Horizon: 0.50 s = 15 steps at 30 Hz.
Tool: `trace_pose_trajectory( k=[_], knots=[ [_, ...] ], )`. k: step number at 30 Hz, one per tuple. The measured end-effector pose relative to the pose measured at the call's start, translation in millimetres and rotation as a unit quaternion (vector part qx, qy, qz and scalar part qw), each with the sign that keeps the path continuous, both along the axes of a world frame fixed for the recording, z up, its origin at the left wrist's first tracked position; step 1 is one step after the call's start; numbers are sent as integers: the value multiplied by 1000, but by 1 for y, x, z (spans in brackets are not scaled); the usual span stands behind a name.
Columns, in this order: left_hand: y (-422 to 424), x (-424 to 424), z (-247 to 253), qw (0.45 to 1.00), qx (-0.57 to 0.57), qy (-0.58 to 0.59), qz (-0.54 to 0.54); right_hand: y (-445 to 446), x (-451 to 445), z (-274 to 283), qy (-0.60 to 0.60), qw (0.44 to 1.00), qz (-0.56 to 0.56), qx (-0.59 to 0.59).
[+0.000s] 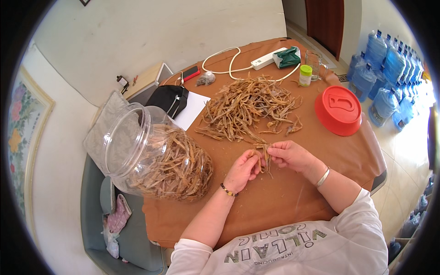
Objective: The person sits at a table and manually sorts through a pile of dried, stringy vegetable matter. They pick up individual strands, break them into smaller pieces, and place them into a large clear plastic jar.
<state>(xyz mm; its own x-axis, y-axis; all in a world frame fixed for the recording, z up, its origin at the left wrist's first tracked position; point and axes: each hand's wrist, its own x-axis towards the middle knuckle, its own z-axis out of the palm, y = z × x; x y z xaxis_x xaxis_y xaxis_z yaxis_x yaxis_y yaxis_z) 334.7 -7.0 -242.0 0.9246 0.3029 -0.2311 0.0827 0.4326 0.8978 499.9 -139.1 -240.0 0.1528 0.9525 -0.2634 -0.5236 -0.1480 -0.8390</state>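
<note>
Both my hands meet over the brown-covered table (pixel 275 202), at the near edge of a heap of dried brown strips (pixel 247 106). Between the fingertips of my left hand (pixel 242 170) and my right hand (pixel 292 156) is a small bunch of dried strips (pixel 266 156), pinched from both sides. Its lower ends hang down between the hands. To the left of my left hand stands a large clear plastic jar (pixel 125 147), its wide mouth uncovered. Similar dried strips (pixel 175 165) fill much of it. What exactly the strips are, I cannot tell.
A red lid (pixel 338 110) lies to the right. Along the back are a white power strip (pixel 268 59) with its cord, a green packet (pixel 288 57), a glass mug (pixel 314 63) and a green-capped jar (pixel 305 75). A black pouch (pixel 166 99) rests on white paper (pixel 194 108). Blue water bottles (pixel 392 68) stand beyond.
</note>
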Motion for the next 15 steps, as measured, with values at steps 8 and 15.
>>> trace_pose_trajectory(
  k=[8, 15],
  knots=[
    [0, -1, -7, 998, 38, 27, -38, 6, -16, 4, -132, 991, -28, -28],
    [-12, 1, 5, 993, 102, 30, -43, 5, -25, 8, -302, 950, -78, 11]
  ],
)
